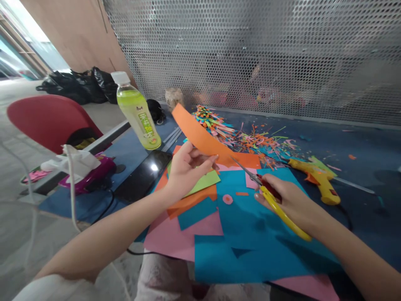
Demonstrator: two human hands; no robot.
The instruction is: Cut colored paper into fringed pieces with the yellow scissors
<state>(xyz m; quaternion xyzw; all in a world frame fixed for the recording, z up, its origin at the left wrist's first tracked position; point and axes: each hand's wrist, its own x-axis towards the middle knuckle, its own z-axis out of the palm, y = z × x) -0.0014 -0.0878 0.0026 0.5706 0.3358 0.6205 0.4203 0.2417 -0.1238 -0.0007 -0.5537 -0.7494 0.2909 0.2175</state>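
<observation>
Pinched between the thumb and fingers of my left hand (189, 167) is a curved strip of orange paper (200, 133), raised above the table. My right hand (288, 200) grips yellow-handled scissors (275, 213), whose blades point up and left toward the strip's lower right end. I cannot tell whether the blade tips touch the paper. Below lie blue paper sheets (260, 246), a pink sheet (184, 238) and a green piece (203, 182). A small pink paper disc (227, 199) with an orange centre rests on the blue, beside a tiny orange scrap (242, 194).
A yellow glue gun (316, 177) lies at right. Behind are paper clippings (266, 142) and a multicoloured fringed paper cone (209, 119). To the left are a drink bottle (138, 113), a black phone (144, 175) and a purple tissue box (90, 173). Perforated metal (250, 54) stands behind.
</observation>
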